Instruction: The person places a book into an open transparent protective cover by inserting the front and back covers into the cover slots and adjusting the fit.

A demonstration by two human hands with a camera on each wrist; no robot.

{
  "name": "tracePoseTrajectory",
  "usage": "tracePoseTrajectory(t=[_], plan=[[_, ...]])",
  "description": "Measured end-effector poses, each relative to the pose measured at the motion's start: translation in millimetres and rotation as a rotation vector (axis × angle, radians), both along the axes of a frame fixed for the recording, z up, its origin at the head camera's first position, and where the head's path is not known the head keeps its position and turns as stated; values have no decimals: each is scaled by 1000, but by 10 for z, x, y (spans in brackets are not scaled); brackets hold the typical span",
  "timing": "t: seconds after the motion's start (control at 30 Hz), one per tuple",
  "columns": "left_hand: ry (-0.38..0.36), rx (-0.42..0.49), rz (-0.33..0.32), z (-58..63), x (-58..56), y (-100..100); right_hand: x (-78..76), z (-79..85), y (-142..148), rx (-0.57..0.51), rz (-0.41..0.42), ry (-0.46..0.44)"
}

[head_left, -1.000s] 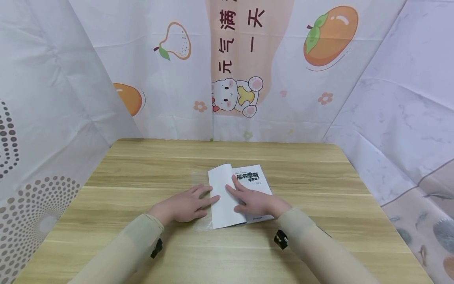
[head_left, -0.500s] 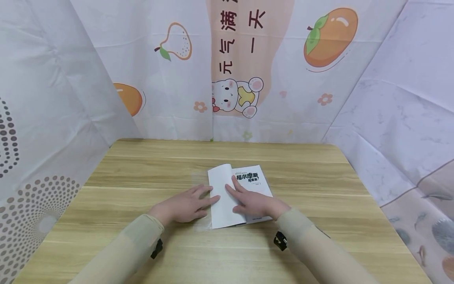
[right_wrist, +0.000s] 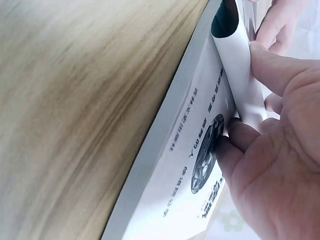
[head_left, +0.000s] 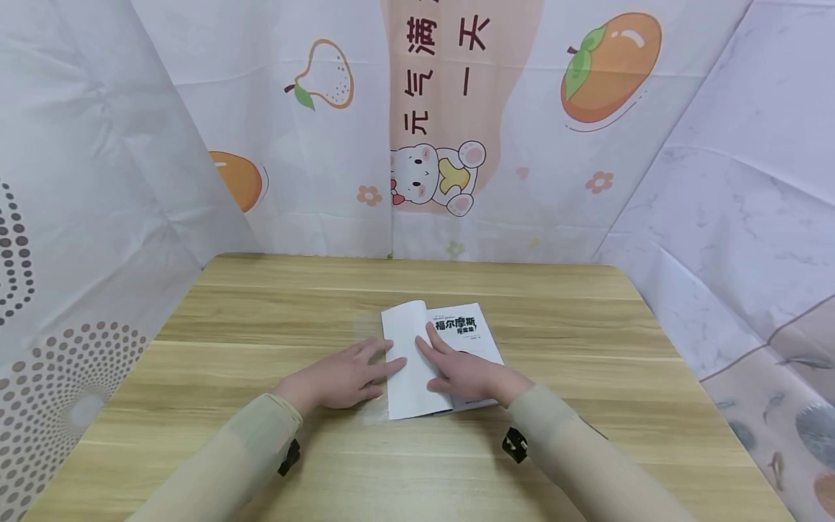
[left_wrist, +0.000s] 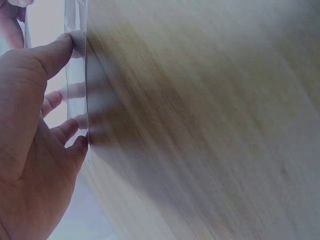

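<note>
A paperback book (head_left: 485, 346) lies on the wooden table, its printed title page facing up. Its front cover (head_left: 406, 326) is folded over to the left, plain white side up. Clear plastic film (head_left: 373, 417) sticks out past the cover's left edge. My left hand (head_left: 339, 375) rests on that film with spread fingers, its fingertips touching the cover's edge. My right hand (head_left: 468, 373) lies across the fold, fingers spread, partly on the cover and partly on the title page. In the right wrist view, the cover (right_wrist: 239, 62) bulges up in a curve near the spine. Neither hand grips anything.
The wooden table (head_left: 293, 297) extends around the book on all sides. A printed curtain (head_left: 326, 181) hangs behind its far edge, with cloth on the left and right sides. A dark wrist camera (head_left: 515, 444) sits below the right sleeve.
</note>
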State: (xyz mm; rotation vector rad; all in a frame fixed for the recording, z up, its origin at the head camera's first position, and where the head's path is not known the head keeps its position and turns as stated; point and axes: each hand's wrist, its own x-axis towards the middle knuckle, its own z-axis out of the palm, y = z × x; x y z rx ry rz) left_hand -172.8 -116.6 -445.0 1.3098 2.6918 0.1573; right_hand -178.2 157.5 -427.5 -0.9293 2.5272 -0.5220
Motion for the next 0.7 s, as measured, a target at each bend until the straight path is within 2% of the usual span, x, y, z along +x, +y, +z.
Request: tracePoseTrajectory(t=[0.37,0.7], plan=[[14,13,-9,-36,-14,-2,-1,-4,-24,-6,-12,-7],[35,-6,-58,-19,-20,-1,-11,21,-16,-52,-18,-7]])
